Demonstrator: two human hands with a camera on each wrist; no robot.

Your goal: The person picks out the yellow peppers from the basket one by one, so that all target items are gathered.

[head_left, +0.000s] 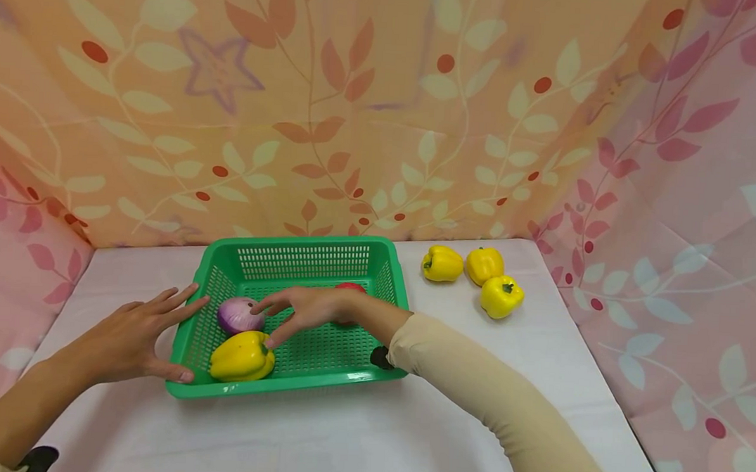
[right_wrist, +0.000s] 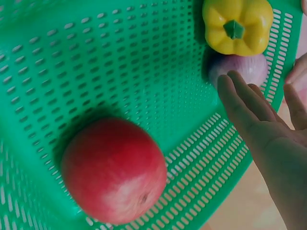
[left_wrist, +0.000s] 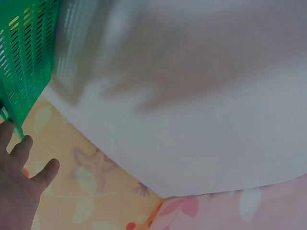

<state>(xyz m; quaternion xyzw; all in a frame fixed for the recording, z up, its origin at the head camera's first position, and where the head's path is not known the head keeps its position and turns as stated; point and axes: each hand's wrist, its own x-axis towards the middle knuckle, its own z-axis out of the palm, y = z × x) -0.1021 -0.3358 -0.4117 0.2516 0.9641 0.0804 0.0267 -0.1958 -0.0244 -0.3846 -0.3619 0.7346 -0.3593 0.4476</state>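
Note:
A green plastic basket (head_left: 285, 392) with slotted walls stands on the white cloth. Along its left rim my left hand (head_left: 136, 334) is spread, fingers straight, with fingertips and thumb right at the edge. My right hand (head_left: 311, 307) reaches over the basket from the right, its fingers loosely extended and nothing held. Below and beside its fingertips are a yellow bell pepper (head_left: 238, 357) with a green stem and a purple onion (head_left: 238, 316), both in the basket's left end. A round red fruit (right_wrist: 112, 170) lies in the right end, mostly covered by the right forearm in the head view.
To the right of the basket, three yellow bell peppers (head_left: 442, 264) sit together on the white tablecloth (head_left: 344, 439). Leaf-patterned fabric (head_left: 383, 109) hangs behind the table and along both sides.

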